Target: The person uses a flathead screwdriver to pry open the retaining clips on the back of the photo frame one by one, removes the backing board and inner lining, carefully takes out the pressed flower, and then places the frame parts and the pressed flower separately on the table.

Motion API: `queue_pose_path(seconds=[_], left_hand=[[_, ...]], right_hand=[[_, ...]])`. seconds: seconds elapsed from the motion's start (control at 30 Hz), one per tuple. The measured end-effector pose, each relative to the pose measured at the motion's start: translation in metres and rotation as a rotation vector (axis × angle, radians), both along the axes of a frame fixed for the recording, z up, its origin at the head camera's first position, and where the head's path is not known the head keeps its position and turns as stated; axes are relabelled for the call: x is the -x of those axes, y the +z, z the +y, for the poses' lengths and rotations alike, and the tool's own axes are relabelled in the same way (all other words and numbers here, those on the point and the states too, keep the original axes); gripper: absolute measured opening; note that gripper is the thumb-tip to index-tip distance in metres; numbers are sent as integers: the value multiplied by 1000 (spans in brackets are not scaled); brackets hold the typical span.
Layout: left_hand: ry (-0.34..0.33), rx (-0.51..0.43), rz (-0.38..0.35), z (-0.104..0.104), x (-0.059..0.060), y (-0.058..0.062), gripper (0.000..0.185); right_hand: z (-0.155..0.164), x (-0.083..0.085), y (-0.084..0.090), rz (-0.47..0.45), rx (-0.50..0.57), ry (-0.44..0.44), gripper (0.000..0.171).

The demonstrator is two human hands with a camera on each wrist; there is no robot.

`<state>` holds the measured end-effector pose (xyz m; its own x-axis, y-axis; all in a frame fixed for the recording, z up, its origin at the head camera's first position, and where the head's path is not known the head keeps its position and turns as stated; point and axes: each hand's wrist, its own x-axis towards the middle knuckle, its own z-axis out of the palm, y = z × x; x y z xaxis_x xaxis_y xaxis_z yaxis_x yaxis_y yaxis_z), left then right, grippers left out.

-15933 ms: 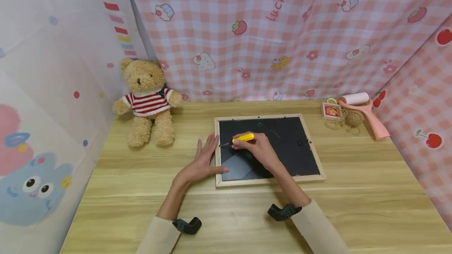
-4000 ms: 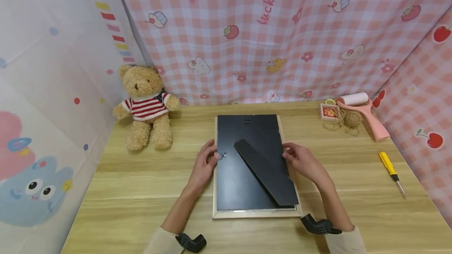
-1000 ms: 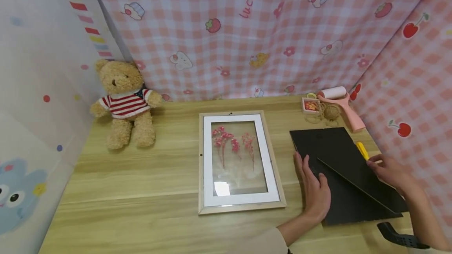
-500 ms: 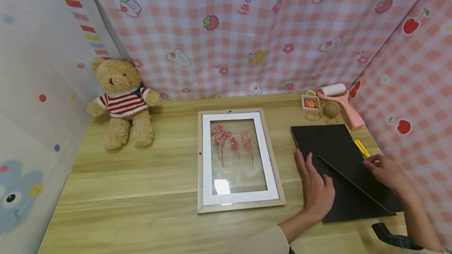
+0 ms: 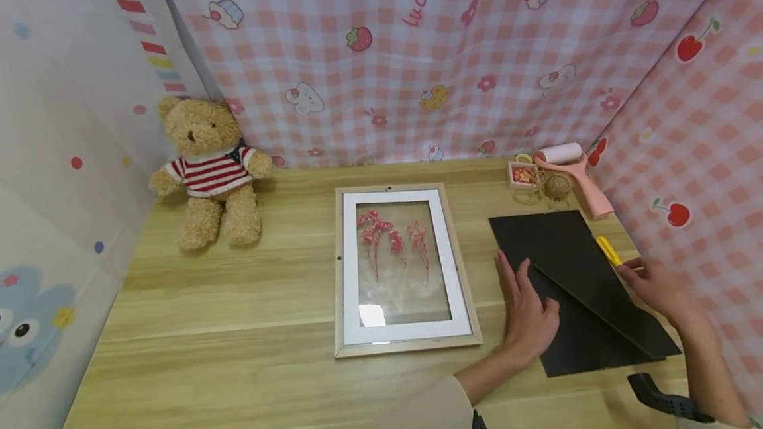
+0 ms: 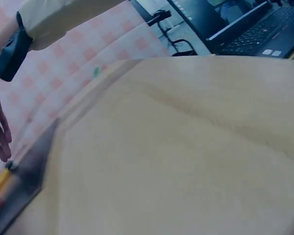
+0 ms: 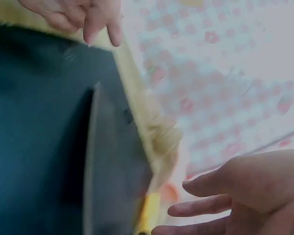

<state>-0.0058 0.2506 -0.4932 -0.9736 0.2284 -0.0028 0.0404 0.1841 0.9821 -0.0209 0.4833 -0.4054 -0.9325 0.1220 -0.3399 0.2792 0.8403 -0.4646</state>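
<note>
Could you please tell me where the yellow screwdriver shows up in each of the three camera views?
Head: yellow screwdriver at the right, along the black backing board's right edge, just beyond the right hand.
Left wrist: yellow handle at the lower left edge.
Right wrist: yellow handle at bottom centre.
Shared landmark: the black backing board beside it.

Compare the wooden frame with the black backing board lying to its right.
The frame has a pale wood border, a white mat and pink dried flowers behind glass; the backing board is plain matte black. The frame lies alone at mid-table, untouched; the board has the left hand flat on it and the right hand at its far edge. The board bears a raised stand flap; the frame has none. Both are rectangular and lie flat on the table.
</note>
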Motion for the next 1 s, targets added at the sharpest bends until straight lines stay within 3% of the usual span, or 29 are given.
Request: queue_pose_path(seconds=[0.1,0.23,0.37,0.57,0.73,0.83,0.9,1.0], left_hand=[[-113,-68,32,-30,12,10,64],[-209,-67,159,-84,31,33,61],[-220,-25,242,-143,49,52,62],[-235,130,232,-234,82,60,70],[-247,312,203,-305,116,59,82],[-276,412,168,-336,129,52,89],[-311,426,134,-350,134,44,97],[-368,428,101,-370,143,18,106]], right_hand=[[-16,5,15,65,-26,33,46],[-47,12,31,125,-60,98,49],[-84,16,35,218,-38,165,42],[-143,22,32,432,56,224,29],[-190,38,39,423,138,224,35],[-212,49,41,386,175,225,39],[-223,56,40,375,200,219,40],[-236,63,33,366,233,202,38]])
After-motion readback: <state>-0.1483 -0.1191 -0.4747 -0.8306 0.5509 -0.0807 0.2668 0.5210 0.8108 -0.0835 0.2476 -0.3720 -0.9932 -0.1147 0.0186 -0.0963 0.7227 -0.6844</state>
